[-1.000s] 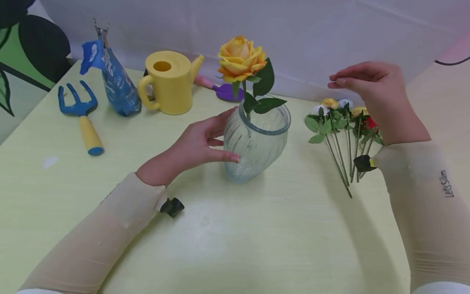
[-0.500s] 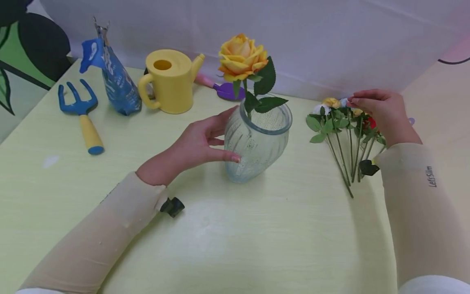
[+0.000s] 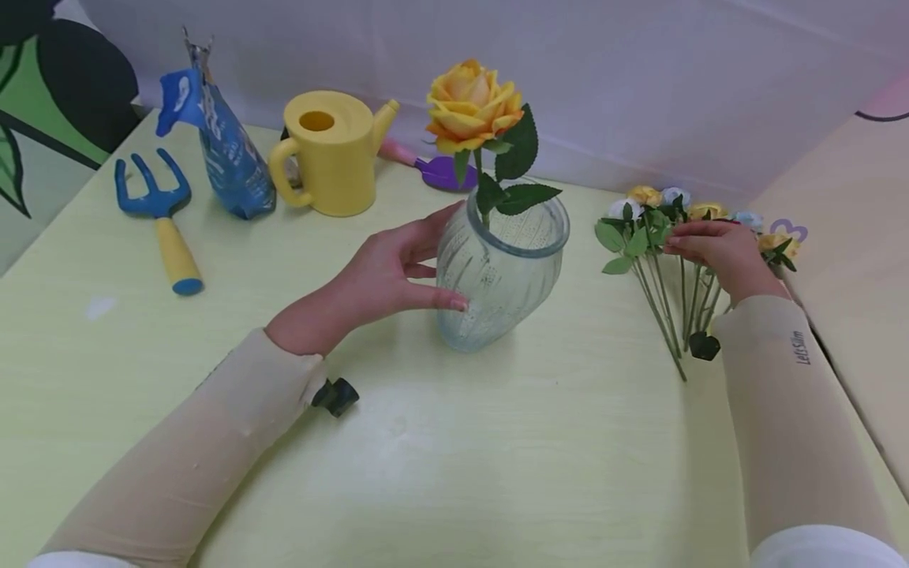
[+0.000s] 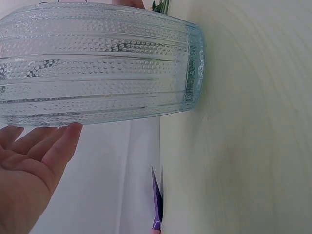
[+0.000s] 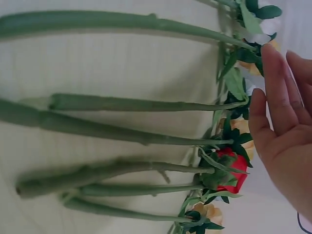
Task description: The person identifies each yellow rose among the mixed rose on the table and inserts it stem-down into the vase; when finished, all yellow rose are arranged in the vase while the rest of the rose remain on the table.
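A clear ribbed glass vase (image 3: pixel 497 272) stands mid-table in the head view, holding one yellow-orange rose (image 3: pixel 474 106) with dark green leaves. My left hand (image 3: pixel 387 272) holds the vase from its left side, thumb across the front and fingers toward the back. In the left wrist view, fingertips (image 4: pixel 73 130) touch the glass. On the right lies a bunch of artificial roses (image 3: pixel 642 237) in white, yellow, pale blue and red. Just over their heads and leaves is my right hand (image 3: pixel 724 248), its fingers loosely bent with no stem between them. The red rose (image 5: pixel 235 170) shows in the right wrist view.
At the back left stand a yellow watering can (image 3: pixel 334 158) and a blue bag (image 3: pixel 230 150) clipped at the top. A blue hand fork (image 3: pixel 159 213) with a yellow handle lies beside them. Behind the vase is a purple trowel (image 3: pixel 446 173). A pale curtain backs the table.
My right hand has come down from above the roses to just over them, moving slightly nearer to me. The left hand, the vase and its rose stay in place.
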Available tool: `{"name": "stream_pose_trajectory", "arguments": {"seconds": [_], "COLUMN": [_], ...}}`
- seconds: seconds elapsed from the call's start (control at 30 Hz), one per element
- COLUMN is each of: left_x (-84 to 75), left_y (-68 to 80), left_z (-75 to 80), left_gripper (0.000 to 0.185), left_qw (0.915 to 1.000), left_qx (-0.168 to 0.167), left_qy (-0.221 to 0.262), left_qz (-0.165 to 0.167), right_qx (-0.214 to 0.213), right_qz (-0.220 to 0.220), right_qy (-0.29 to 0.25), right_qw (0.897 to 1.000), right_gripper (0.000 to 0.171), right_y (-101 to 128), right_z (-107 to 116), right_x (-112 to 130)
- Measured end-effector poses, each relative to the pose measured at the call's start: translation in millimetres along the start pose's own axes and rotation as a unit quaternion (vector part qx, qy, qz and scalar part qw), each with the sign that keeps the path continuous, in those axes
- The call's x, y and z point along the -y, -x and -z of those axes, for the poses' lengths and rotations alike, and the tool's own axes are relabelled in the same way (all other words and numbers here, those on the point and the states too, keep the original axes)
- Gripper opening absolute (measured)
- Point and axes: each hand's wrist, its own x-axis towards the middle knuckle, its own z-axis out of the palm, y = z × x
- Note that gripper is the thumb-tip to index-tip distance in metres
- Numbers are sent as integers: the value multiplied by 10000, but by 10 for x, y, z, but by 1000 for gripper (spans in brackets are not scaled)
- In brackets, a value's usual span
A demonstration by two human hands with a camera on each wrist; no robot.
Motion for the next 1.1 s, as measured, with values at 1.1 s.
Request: {"name": "stream_pose_trajectory", "arguments": {"seconds": [1.1], "left_x": [16], "left_y": [-10], "left_z": [-5], "left_gripper": [96], "left_qw": [10000], "left_qx": [-10], "left_qy": [32], "left_qz": [-1], "right_qx": [507], "right_qz": [-40], "right_qy": [1937], "right_qw": [9797], "right_gripper": [51], "right_y": [-158], "right_z": [-195], "right_x": [-108]}}
